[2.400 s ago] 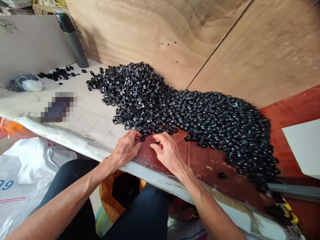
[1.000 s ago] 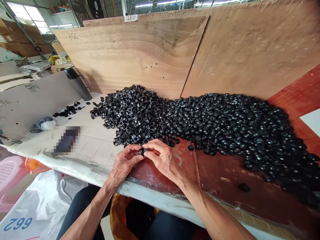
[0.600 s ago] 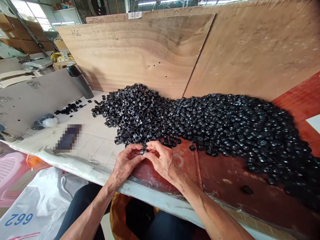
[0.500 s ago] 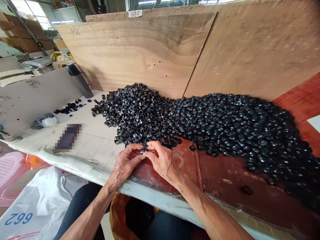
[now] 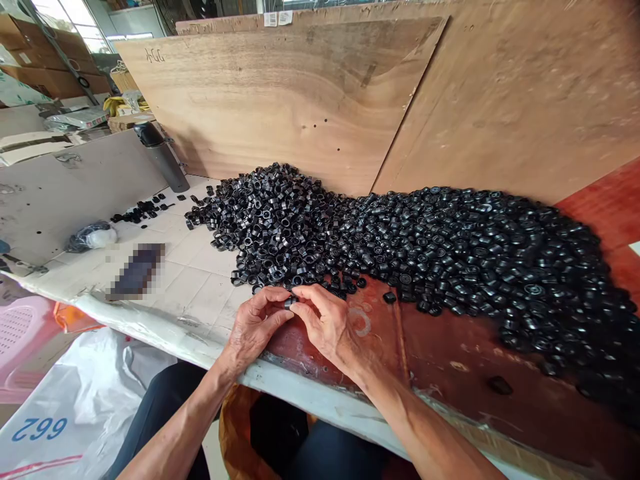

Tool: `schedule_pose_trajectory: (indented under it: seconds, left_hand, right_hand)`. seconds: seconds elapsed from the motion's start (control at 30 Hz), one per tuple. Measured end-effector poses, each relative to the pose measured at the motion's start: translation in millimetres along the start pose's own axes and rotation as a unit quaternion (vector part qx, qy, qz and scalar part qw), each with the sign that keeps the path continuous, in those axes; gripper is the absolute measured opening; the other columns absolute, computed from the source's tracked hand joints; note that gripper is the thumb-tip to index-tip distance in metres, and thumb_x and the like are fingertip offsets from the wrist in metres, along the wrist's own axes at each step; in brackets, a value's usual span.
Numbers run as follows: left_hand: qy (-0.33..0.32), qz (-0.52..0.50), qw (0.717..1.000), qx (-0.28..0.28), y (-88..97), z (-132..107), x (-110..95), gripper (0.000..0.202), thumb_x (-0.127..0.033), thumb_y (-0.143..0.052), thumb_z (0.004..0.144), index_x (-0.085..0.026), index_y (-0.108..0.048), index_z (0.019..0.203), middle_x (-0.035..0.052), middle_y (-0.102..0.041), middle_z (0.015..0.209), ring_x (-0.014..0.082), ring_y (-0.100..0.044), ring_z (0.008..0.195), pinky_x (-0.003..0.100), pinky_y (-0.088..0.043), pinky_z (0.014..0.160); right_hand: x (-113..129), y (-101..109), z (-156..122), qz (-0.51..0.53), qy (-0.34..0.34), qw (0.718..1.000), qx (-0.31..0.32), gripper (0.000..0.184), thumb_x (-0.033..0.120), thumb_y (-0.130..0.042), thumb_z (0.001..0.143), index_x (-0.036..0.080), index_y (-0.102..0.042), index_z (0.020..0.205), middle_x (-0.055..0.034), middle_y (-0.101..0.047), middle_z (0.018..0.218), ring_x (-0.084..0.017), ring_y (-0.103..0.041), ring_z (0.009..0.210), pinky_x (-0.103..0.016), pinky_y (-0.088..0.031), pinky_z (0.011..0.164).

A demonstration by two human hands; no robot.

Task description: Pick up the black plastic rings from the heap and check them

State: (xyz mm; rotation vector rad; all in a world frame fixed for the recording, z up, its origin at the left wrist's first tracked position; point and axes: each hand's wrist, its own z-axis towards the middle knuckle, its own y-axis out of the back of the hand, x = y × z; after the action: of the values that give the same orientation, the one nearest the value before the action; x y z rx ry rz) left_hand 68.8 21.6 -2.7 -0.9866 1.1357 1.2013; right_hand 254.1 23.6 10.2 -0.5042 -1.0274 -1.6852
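Between the fingertips of both hands is a small black ring-shaped part [image 5: 290, 302], mostly covered by the fingers. My left hand [image 5: 255, 323] pinches it from the left, thumb and forefinger closed on it. From the other side my right hand [image 5: 323, 320] grips the same part with thumb and fingers. Just beyond the fingertips rises a heap of open black rings [image 5: 280, 220]. To its right spreads a larger pile of shiny black caps [image 5: 450, 247], running on to the right edge of the table.
A dark bottle [image 5: 163, 160] leans by the wooden board [image 5: 280, 100] at the back. On the left lie a blurred-out flat object [image 5: 137, 270], a plastic-wrapped bundle [image 5: 93, 238] and scattered black bits [image 5: 140, 211]. Below the table edge [image 5: 150, 337] are a white sack [image 5: 75, 400] and a pink stool [image 5: 25, 340].
Both hands keep their pinch on the small black part, with barely any shift of the fingers. The whole view has moved slightly.
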Motion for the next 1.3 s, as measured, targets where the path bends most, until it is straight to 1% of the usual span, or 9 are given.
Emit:
schedule_pose_trajectory:
  seconds: [0.1, 0.2, 0.4, 0.63, 0.77, 0.87, 1.0, 1.17, 1.3]
  left_hand:
    - [-0.023, 0.031, 0.999, 0.004, 0.7, 0, 4, 0.024, -0.034, -0.084, 0.086, -0.023, -0.076, 0.106, 0.0070, -0.073, 0.117, 0.0241, -0.070, 0.113, 0.040, -0.057, 0.105]
    - [-0.024, 0.022, 0.999, 0.010, -0.1, 0, 4, 0.024, -0.034, -0.084, 0.086, -0.023, -0.076, 0.105, 0.0065, -0.073, 0.115, 0.0234, -0.070, 0.111, 0.040, -0.057, 0.104]
    - [-0.003, -0.010, 1.000, 0.001, -2.8, -1, -3, 0.025, -0.037, -0.084, 0.086, -0.023, -0.074, 0.104, 0.0042, -0.072, 0.112, 0.0197, -0.071, 0.102, 0.035, -0.060, 0.096]
    - [-0.025, 0.019, 0.999, 0.013, -3.1, 0, -3, 0.023, -0.037, -0.085, 0.086, -0.023, -0.076, 0.101, 0.0054, -0.073, 0.108, 0.0219, -0.071, 0.103, 0.038, -0.059, 0.098]
    - [-0.010, -0.014, 1.000, 0.003, -3.5, 0, -2, 0.026, -0.038, -0.086, 0.085, -0.023, -0.075, 0.102, 0.0046, -0.072, 0.110, 0.0204, -0.071, 0.100, 0.036, -0.060, 0.095]
    - [0.000, -0.024, 1.000, -0.005, -2.7, -1, -3, 0.028, -0.038, -0.086, 0.085, -0.023, -0.074, 0.105, 0.0047, -0.072, 0.112, 0.0200, -0.071, 0.101, 0.035, -0.060, 0.095]
    - [-0.005, 0.000, 1.000, -0.003, -1.5, -1, -2, 0.027, -0.036, -0.085, 0.085, -0.021, -0.074, 0.105, 0.0065, -0.072, 0.117, 0.0201, -0.071, 0.102, 0.033, -0.059, 0.093]
    - [0.008, -0.015, 1.000, -0.012, -2.4, -1, -2, 0.030, -0.040, -0.085, 0.085, -0.021, -0.073, 0.104, 0.0070, -0.073, 0.116, 0.0199, -0.072, 0.096, 0.035, -0.061, 0.091]
    - [0.011, -0.007, 1.000, -0.017, -1.6, 0, 0, 0.032, -0.041, -0.085, 0.084, -0.021, -0.073, 0.106, 0.0075, -0.074, 0.118, 0.0206, -0.073, 0.096, 0.036, -0.062, 0.092]
  right_hand:
    - [0, -2, -2, -0.013, -0.041, 0.999, 0.003, 0.018, 0.026, -0.061, 0.103, 0.021, -0.063, 0.120, -0.0026, -0.073, 0.084, -0.018, -0.070, 0.073, -0.027, -0.055, 0.071]
    - [5, 0, -1, -0.026, -0.052, 0.998, 0.038, 0.013, 0.027, -0.052, 0.107, 0.021, -0.064, 0.110, -0.0034, -0.074, 0.086, -0.018, -0.069, 0.073, -0.027, -0.053, 0.072]
    - [11, 10, 2, -0.029, -0.014, 0.997, 0.072, 0.014, 0.022, -0.054, 0.102, 0.021, -0.064, 0.111, -0.0043, -0.074, 0.089, -0.017, -0.069, 0.076, -0.026, -0.051, 0.073]
    - [10, 7, 0, -0.153, -0.044, 0.985, 0.069, 0.045, 0.035, -0.047, 0.110, 0.021, -0.058, 0.069, -0.0012, -0.061, 0.061, -0.014, -0.054, 0.053, -0.027, -0.036, 0.056]
    - [14, 8, 1, -0.086, -0.047, 0.994, 0.050, 0.018, 0.032, -0.054, 0.105, 0.019, -0.067, 0.101, -0.0011, -0.067, 0.072, -0.016, -0.062, 0.064, -0.025, -0.046, 0.064]
    - [14, 9, 2, -0.034, -0.004, 0.998, 0.058, 0.019, 0.024, -0.053, 0.102, 0.018, -0.065, 0.116, -0.0059, -0.074, 0.092, -0.017, -0.069, 0.079, -0.026, -0.052, 0.076]
    - [12, 9, 2, -0.066, -0.026, 0.996, 0.060, 0.030, 0.023, -0.048, 0.106, 0.022, -0.066, 0.083, -0.0020, -0.069, 0.073, -0.015, -0.062, 0.065, -0.024, -0.047, 0.066]
    - [17, 12, 3, -0.055, -0.075, 0.993, 0.071, 0.024, 0.034, -0.054, 0.106, 0.021, -0.068, 0.090, 0.0008, -0.064, 0.068, -0.014, -0.059, 0.061, -0.024, -0.045, 0.063]
    - [22, 13, 5, -0.049, -0.106, 0.991, 0.073, 0.037, 0.039, -0.058, 0.103, 0.022, -0.058, 0.069, 0.0019, -0.057, 0.061, -0.013, -0.052, 0.057, -0.025, -0.042, 0.059]
